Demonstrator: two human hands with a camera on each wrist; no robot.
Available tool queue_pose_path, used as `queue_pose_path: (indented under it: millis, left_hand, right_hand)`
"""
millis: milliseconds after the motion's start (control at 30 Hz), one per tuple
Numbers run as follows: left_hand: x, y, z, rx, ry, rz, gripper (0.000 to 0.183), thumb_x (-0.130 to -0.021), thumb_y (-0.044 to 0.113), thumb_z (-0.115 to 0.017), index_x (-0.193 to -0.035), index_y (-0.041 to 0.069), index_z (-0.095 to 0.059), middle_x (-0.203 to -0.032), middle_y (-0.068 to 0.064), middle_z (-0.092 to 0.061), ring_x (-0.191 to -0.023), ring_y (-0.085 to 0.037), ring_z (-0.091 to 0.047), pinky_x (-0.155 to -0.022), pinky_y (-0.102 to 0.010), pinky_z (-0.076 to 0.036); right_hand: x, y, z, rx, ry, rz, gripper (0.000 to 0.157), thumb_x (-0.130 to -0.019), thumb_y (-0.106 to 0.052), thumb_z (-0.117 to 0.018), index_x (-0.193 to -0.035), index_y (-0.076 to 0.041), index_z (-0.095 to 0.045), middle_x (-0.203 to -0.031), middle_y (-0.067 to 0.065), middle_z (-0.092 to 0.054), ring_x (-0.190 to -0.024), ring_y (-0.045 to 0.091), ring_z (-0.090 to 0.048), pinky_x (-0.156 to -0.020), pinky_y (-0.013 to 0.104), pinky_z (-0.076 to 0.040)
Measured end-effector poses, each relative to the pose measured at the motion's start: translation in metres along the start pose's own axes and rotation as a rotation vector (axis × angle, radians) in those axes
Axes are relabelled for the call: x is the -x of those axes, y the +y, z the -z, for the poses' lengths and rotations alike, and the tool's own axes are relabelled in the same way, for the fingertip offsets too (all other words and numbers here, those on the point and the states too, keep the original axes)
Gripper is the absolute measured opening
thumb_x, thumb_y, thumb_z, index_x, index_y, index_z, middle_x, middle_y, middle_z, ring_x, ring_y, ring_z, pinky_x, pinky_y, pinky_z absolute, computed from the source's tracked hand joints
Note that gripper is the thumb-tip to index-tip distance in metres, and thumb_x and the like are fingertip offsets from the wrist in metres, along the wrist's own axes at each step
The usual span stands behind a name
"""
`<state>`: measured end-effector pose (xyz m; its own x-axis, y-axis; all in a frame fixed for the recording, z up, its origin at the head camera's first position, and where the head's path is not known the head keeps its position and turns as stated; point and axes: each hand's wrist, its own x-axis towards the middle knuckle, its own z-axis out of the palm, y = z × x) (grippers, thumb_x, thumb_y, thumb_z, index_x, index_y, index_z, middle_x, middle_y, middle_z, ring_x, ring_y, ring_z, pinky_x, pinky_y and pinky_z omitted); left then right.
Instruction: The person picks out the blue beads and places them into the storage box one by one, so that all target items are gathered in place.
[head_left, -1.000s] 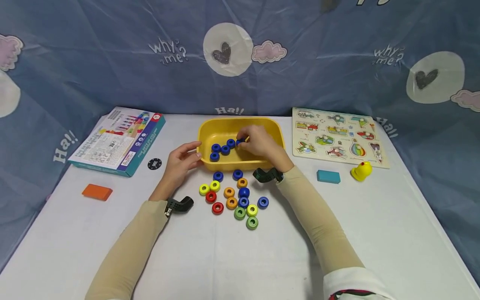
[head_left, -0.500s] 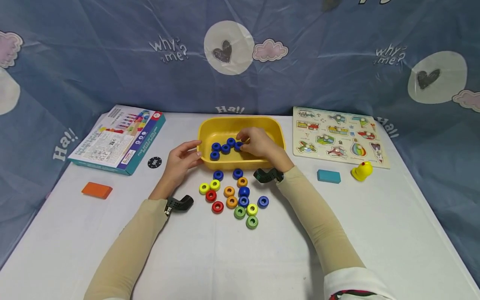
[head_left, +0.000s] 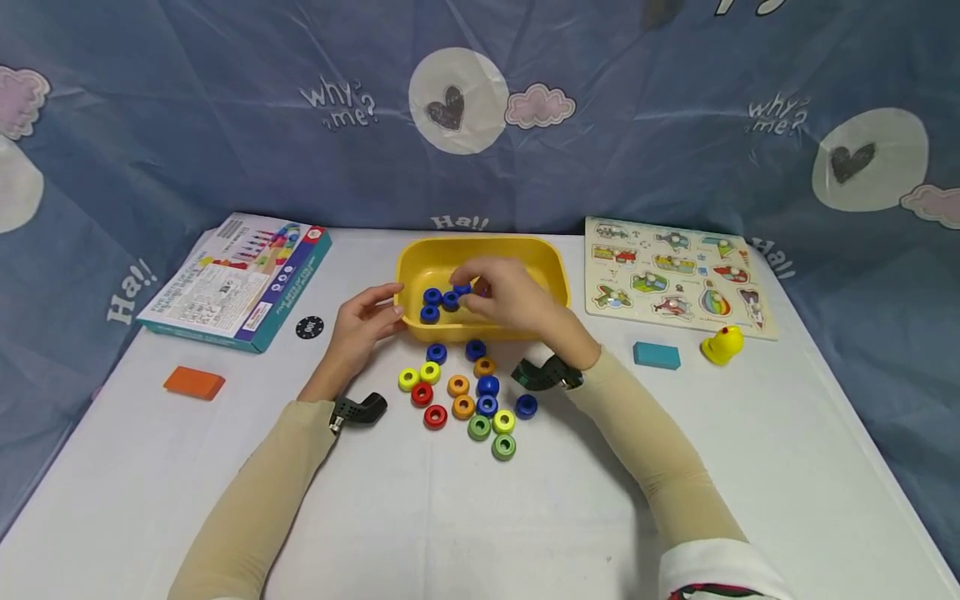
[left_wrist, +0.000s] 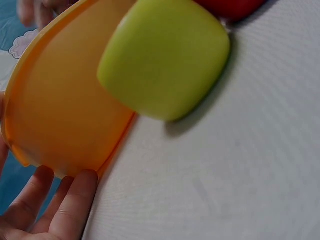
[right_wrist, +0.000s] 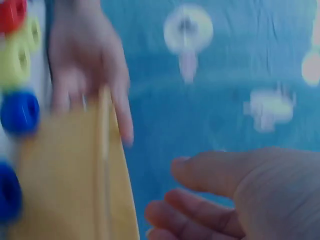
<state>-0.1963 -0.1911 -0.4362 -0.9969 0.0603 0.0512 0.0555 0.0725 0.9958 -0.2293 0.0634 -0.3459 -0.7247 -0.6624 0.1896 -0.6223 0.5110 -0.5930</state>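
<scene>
A yellow plastic tub [head_left: 480, 332] stands at the table's back, with several blue ring-shaped beads [head_left: 430, 314] inside at its left. My left hand [head_left: 361, 327] holds its left end, fingers against the wall and rim; the left wrist view shows fingertips [left_wrist: 82, 182] on the wall. My right hand [head_left: 512, 296] reaches over the tub's front edge, fingertips at a blue bead [head_left: 462, 287]. In the right wrist view its thumb and fingers stand apart with nothing seen between them. It partly hides the beads beneath.
In front of the tub lie red [head_left: 435, 417], yellow [head_left: 408, 380], orange [head_left: 463, 407], green [head_left: 504, 447] and blue beads [head_left: 527, 407]. Around them are a boxed toy [head_left: 232, 279], black chip [head_left: 309, 327], orange block [head_left: 194, 382], teal block [head_left: 656, 355], yellow duck [head_left: 722, 345] and puzzle board [head_left: 675, 279].
My right hand has shifted left within the tub, from the rightmost blue bead towards the one beside it. My left hand stays at the tub's left end.
</scene>
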Motion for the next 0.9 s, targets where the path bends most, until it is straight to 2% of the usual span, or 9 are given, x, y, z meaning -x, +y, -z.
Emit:
queue_pose_path:
  millis: [100, 200, 300, 467, 567, 667, 900]
  left_hand:
    - [-0.001, 0.000, 0.000, 0.000, -0.006, -0.007, 0.044, -0.096, 0.018, -0.061, -0.136, 0.004, -0.052, -0.141, -0.015, -0.049, -0.114, -0.017, -0.061, -0.088, -0.026, -0.058]
    - [-0.001, 0.000, 0.000, -0.004, -0.006, -0.006, 0.044, -0.096, 0.018, -0.061, -0.137, 0.004, -0.052, -0.141, -0.015, -0.049, -0.114, -0.016, -0.061, -0.088, -0.026, -0.058]
    - [-0.001, 0.001, 0.000, -0.006, -0.004, -0.003, 0.044, -0.096, 0.018, -0.061, -0.136, 0.004, -0.052, -0.141, -0.015, -0.049, -0.115, -0.018, -0.061, -0.088, -0.026, -0.058]
    - [-0.001, 0.002, -0.001, 0.008, -0.004, -0.013, 0.044, -0.096, 0.017, -0.061, -0.136, 0.003, -0.052, -0.141, -0.017, -0.049, -0.115, -0.019, -0.061, -0.087, -0.025, -0.059]
    - [-0.002, 0.002, -0.001, 0.022, -0.008, -0.018, 0.044, -0.096, 0.016, -0.061, -0.136, 0.002, -0.052, -0.141, -0.019, -0.049, -0.114, -0.018, -0.062, -0.087, -0.025, -0.059]
    - [-0.002, 0.001, -0.001, 0.027, -0.009, -0.020, 0.044, -0.096, 0.015, -0.061, -0.136, 0.002, -0.052, -0.141, -0.019, -0.048, -0.114, -0.018, -0.062, -0.087, -0.025, -0.059]
    - [-0.001, 0.000, -0.001, 0.027, -0.001, -0.019, 0.043, -0.095, 0.016, -0.062, -0.135, 0.004, -0.053, -0.141, -0.018, -0.049, -0.115, -0.019, -0.061, -0.087, -0.025, -0.059]
  right_hand:
    - [0.011, -0.017, -0.011, 0.042, -0.073, 0.124, 0.022, -0.089, -0.012, -0.069, -0.110, -0.007, -0.070, -0.106, 0.007, -0.072, -0.079, 0.015, -0.060, -0.071, 0.023, -0.055]
    - [0.019, -0.024, -0.024, 0.098, -0.164, 0.158, 0.023, -0.090, -0.014, -0.069, -0.112, -0.009, -0.071, -0.101, 0.002, -0.072, -0.075, 0.010, -0.057, -0.066, 0.017, -0.052]
    - [0.024, -0.024, -0.037, 0.145, -0.215, 0.127, 0.023, -0.091, -0.015, -0.068, -0.113, -0.010, -0.071, -0.096, -0.001, -0.071, -0.070, 0.007, -0.056, -0.063, 0.015, -0.049]
    - [0.026, -0.022, -0.053, 0.263, -0.224, 0.077, 0.021, -0.092, -0.014, -0.063, -0.111, -0.011, -0.070, -0.085, -0.004, -0.067, -0.065, 0.007, -0.056, -0.059, 0.015, -0.048]
    - [0.026, -0.023, -0.060, 0.331, -0.245, 0.034, 0.024, -0.094, -0.016, -0.061, -0.116, -0.011, -0.069, -0.080, -0.003, -0.063, -0.064, 0.008, -0.055, -0.057, 0.016, -0.046]
    - [0.026, -0.023, -0.064, 0.351, -0.268, 0.003, 0.028, -0.095, -0.018, -0.060, -0.120, -0.010, -0.068, -0.081, -0.003, -0.063, -0.065, 0.008, -0.055, -0.058, 0.016, -0.045]
    - [0.028, -0.019, -0.066, 0.313, -0.233, 0.012, 0.009, -0.093, -0.019, -0.064, -0.093, -0.011, -0.067, -0.075, -0.003, -0.060, -0.062, 0.007, -0.053, -0.055, 0.015, -0.044]
